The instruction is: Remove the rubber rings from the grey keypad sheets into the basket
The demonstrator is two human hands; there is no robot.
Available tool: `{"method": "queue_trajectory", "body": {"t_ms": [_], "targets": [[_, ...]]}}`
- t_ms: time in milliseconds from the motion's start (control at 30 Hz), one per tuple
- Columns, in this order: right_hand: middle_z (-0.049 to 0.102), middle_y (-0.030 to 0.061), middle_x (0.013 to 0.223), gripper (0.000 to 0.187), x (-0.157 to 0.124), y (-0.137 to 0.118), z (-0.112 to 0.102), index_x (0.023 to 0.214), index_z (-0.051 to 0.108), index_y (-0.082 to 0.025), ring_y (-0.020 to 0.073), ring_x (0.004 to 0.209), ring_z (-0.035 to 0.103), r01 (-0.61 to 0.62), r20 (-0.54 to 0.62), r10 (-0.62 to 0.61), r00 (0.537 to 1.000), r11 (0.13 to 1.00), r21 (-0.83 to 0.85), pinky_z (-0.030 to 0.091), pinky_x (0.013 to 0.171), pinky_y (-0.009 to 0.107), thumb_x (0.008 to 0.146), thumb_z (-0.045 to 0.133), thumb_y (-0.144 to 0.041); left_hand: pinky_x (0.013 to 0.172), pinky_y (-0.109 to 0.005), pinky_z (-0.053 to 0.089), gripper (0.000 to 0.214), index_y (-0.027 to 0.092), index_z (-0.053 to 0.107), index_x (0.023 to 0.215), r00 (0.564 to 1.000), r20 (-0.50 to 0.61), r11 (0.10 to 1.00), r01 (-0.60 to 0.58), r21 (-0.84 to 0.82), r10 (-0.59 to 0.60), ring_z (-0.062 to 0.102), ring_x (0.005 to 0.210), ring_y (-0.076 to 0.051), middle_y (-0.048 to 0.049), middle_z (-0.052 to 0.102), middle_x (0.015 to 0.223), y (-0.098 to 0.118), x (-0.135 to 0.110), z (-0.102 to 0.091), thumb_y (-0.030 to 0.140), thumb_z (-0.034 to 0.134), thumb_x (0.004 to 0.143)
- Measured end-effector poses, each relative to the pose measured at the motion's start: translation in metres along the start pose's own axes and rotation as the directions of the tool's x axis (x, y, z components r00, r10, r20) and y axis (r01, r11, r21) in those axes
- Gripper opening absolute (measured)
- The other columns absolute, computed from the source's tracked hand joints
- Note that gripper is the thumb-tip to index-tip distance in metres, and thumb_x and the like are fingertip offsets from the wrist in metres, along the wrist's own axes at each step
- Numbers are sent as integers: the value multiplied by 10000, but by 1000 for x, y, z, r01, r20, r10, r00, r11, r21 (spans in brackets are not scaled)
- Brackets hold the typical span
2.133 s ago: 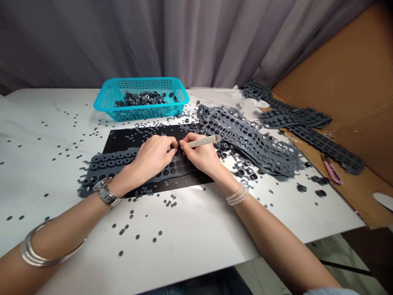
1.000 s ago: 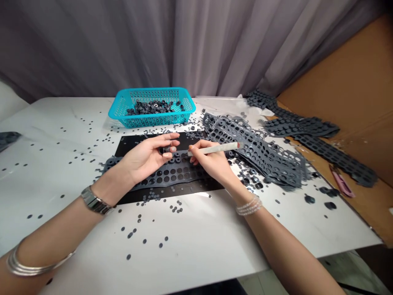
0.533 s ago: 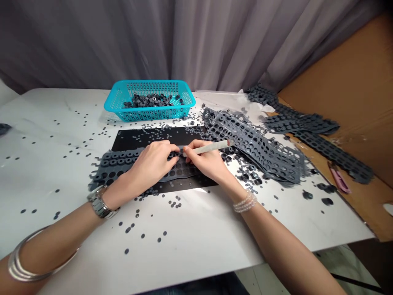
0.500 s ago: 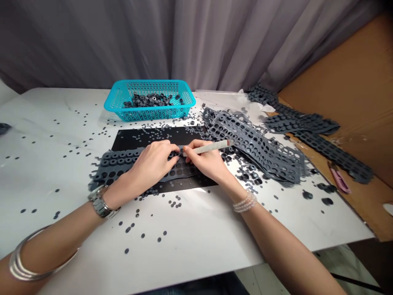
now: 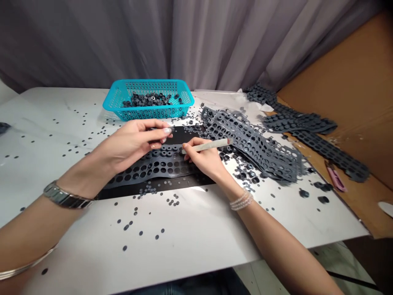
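We pinch a small dark piece (image 5: 171, 129), mostly hidden, between the thumb and fingers of our left hand (image 5: 130, 141); those of our right hand (image 5: 205, 159) close around a slender, pale stick (image 5: 213, 144). The dark grey, perforated rubber strip (image 5: 159, 169) lies on the flat black mat (image 5: 181, 135) below. We judge the work partly done: its near rows look like open holes, while black ring-shaped pieces (image 5: 168, 153) remain in far rows. The strip's long axis runs left to right, right end slightly farther away; the stick's tip points left.
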State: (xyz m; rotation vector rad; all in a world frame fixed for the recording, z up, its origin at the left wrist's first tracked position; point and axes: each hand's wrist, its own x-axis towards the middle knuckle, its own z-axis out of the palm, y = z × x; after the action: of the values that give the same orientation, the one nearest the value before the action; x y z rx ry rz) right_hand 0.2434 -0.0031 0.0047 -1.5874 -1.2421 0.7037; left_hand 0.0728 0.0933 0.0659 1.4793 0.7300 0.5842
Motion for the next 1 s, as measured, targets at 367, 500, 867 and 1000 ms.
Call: {"method": "queue_trajectory", "body": {"t_ms": [367, 500, 867, 1000], "targets": [[635, -4, 572, 254, 1, -5, -9, 664, 589, -184, 113, 518, 586, -73, -106, 94, 990, 979, 188, 487, 540, 226, 845, 625, -358, 653, -191, 606, 202, 49, 667, 987, 884, 23, 577, 324, -750, -467, 674, 768, -136, -157, 682, 946, -24, 9, 9, -38, 546, 852], [639, 2, 572, 262, 3, -3, -9, 659, 588, -182, 117, 517, 591, -79, -99, 98, 990, 980, 181, 480, 540, 226, 850, 622, -359, 685, -197, 609, 240, 16, 660, 1047, 904, 10, 611, 298, -733, -428, 675, 767, -141, -170, 674, 945, -18, 5, 12, -29, 543, 842], [645, 5, 592, 282, 10, 11, 3, 663, 572, -200, 130, 535, 575, 27, -59, -26, 998, 1000, 10, 444, 544, 239, 871, 569, -392, 302, -117, 236, 119, 133, 642, 769, 964, -20, 811, 213, -544, -266, 411, 455, -43, 4, 492, 651, -23, 15, 10, 142, 600, 880], [650, 3, 606, 292, 9, 8, 4, 667, 567, -200, 123, 535, 563, 22, -41, -22, 999, 1000, -4, 421, 539, 231, 885, 552, -394, 332, -138, 215, 227, 91, 729, 959, 970, -71, 932, 201, -302, -232, 457, 509, -54, -49, 574, 735, -26, 19, 13, 28, 607, 779]]}}
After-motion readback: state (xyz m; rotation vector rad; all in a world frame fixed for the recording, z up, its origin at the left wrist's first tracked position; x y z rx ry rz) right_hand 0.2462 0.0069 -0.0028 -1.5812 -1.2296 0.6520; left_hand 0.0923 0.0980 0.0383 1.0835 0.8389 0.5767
